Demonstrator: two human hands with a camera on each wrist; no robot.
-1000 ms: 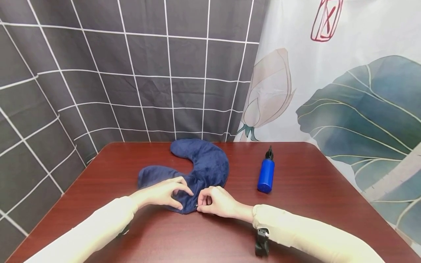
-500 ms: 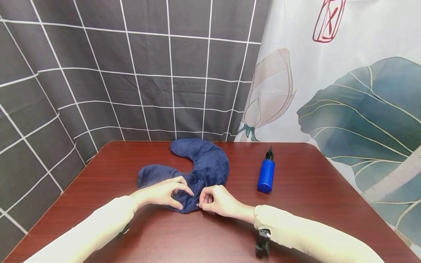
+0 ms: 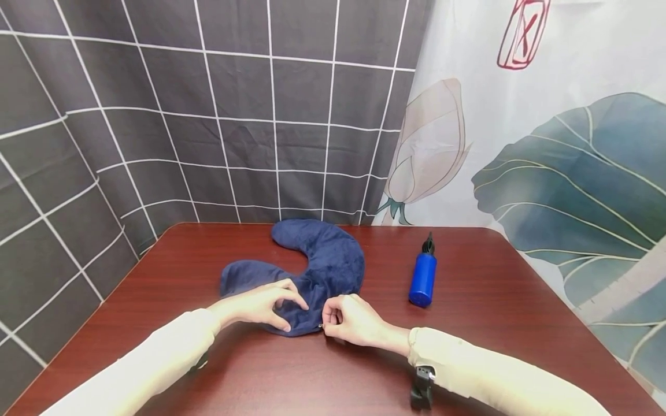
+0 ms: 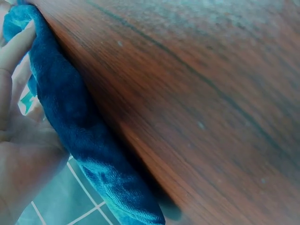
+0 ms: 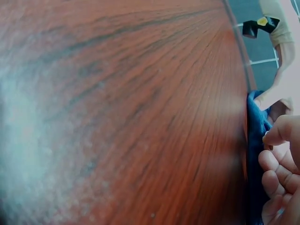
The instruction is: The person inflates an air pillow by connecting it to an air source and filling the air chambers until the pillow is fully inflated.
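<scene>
A navy, plush U-shaped neck pillow (image 3: 333, 254) lies on the table, its near part flat and creased. My left hand (image 3: 262, 303) rests on that near part, thumb and fingers spread apart in a wide curve; in the left wrist view its fingers lie against the blue fabric (image 4: 70, 108). At the pillow's front right edge, my right hand (image 3: 354, 320) pinches a small shiny zipper pull (image 3: 321, 326) between thumb and forefinger. Its other fingers are curled, as the right wrist view also shows beside the fabric (image 5: 255, 164). The pull is mostly hidden by the fingertips.
A blue hand pump (image 3: 423, 280) with a black top lies to the right on the reddish-brown wooden table (image 3: 291, 381). Behind the table hang a dark grid-patterned curtain (image 3: 224, 138) and a white floral one (image 3: 458, 196). A black band device (image 3: 422, 387) sits at the right sleeve.
My right hand has shifted slightly to the right along the pillow's front edge, with the zipper pull in its pinch. The left hand has stayed in place on the fabric.
</scene>
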